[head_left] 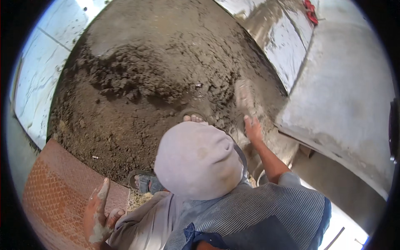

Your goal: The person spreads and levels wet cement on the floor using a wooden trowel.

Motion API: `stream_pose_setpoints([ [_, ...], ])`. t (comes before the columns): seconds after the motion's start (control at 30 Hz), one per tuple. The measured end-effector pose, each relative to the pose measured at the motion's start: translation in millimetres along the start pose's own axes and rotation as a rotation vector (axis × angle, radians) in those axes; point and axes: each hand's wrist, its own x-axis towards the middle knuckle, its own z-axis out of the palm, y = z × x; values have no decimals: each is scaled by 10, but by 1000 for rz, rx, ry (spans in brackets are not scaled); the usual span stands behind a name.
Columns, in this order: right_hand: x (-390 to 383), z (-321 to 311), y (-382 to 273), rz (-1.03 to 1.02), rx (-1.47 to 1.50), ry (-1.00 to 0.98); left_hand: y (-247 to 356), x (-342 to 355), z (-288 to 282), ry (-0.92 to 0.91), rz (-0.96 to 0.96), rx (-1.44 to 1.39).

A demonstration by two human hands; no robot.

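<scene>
My right hand (254, 132) grips a blurred, mud-smeared trowel (243, 96) low over wet grey-brown mortar (141, 71), which is lumpy in a band across the middle and smoother toward the top. My left hand (102, 210), smeared with grey, has its index finger stretched out and thumb apart, holding nothing visible; it is over a reddish patterned tile (58, 183). My bent knee in pale trousers (196, 158) fills the centre. Two sandalled feet (146, 182) show beside the mortar, one partly behind the knee.
White veined panels (39, 79) border the mortar at the left and upper right. A raised grey slab (337, 96) with a hard front edge runs along the right side. A small red object (310, 12) lies at the top right.
</scene>
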Motion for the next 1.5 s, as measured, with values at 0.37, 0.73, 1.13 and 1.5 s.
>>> stream_pose_setpoints([
  [0.37,-209,193,1515,348,-13,6,-7,49,121,58,-1,-186],
  [0.73,1183,1061,1675,515,411,343,-32,150,102,14,39,-38],
  [1.13,907,839,151,2,250,-7,-114,131,110,62,122,59],
  [1.5,643,237,-98,136,692,-188,8,157,88,87,185,64],
])
